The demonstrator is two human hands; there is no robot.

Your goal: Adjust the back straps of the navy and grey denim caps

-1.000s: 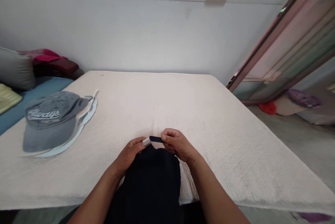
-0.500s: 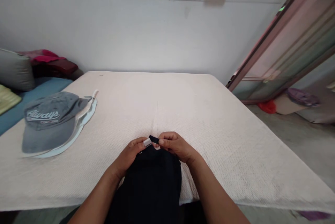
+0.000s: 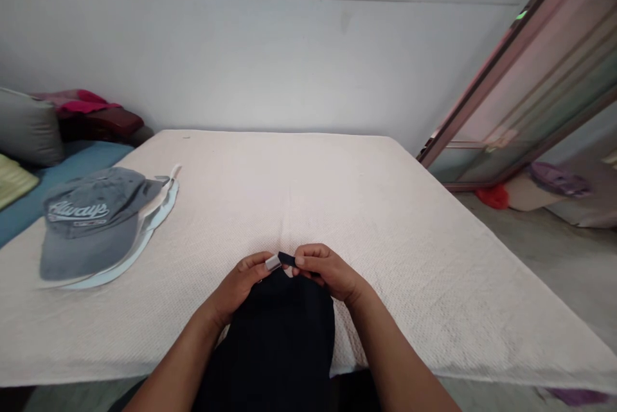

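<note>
A dark cap-like cloth item [image 3: 284,335] hangs over the near table edge, between my forearms. My left hand [image 3: 249,276] is closed on a small silver buckle [image 3: 272,263] at the top of the dark cloth. Just right of it, my right hand [image 3: 324,269] pinches the end of a short black strap [image 3: 286,259]. The strap's left end lies right beside the buckle; whether it passes through cannot be made out. Some fingertips are hidden behind the cloth.
Grey caps [image 3: 91,225], stacked over a light blue one, lie on the left of the white-covered table [image 3: 347,187]. Cushions [image 3: 29,126] stand beyond the left edge. A wall is behind, and a sliding door [image 3: 501,65] is at right.
The strap and my right hand have shifted very slightly to the right and down. More of a pink note shows at the top of the wall.
</note>
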